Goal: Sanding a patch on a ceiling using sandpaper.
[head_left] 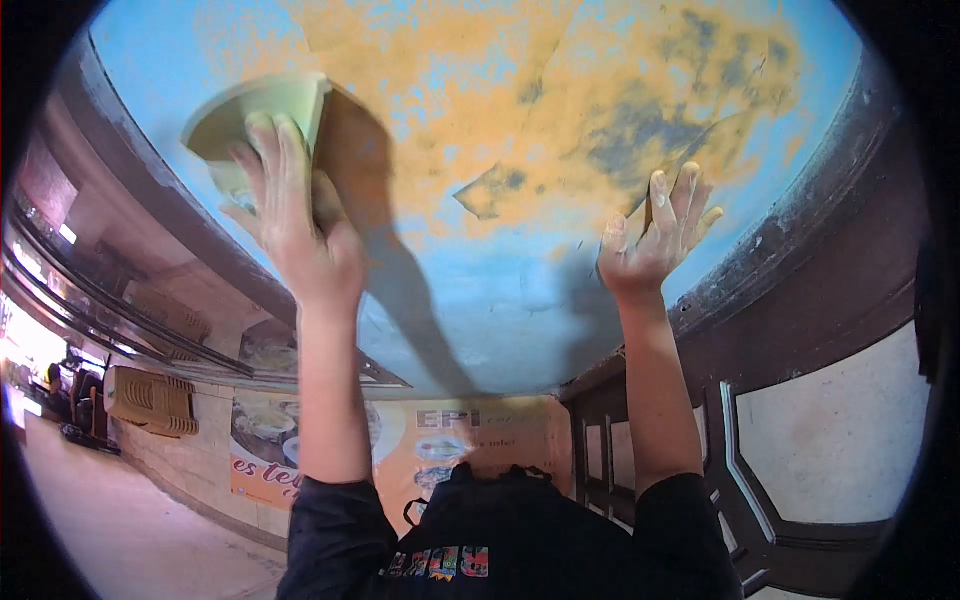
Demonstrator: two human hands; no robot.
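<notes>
A blue painted surface [480, 300] spreads above me, with large orange patches, dark grey stains and lifted flakes. My left hand [300, 220] is raised against it at the left. Its fingers lie along a pale green, fan-shaped piece [275, 98] with a straight raised edge; its exact kind is unclear. A long shadow falls beside that hand. My right hand [655, 235], whitish with dust, is held up at the right below the grey stains. Its fingers are apart and slightly bent, near a lifted edge of paint, with no tool visible in them.
A dark brown frame [800, 230] borders the painted surface. At the lower right stand dark panelled doors [820, 430]. Printed banners [470, 430] hang on the wall behind. A tan plastic item [150, 402] is at the left, near a tiled floor [130, 510].
</notes>
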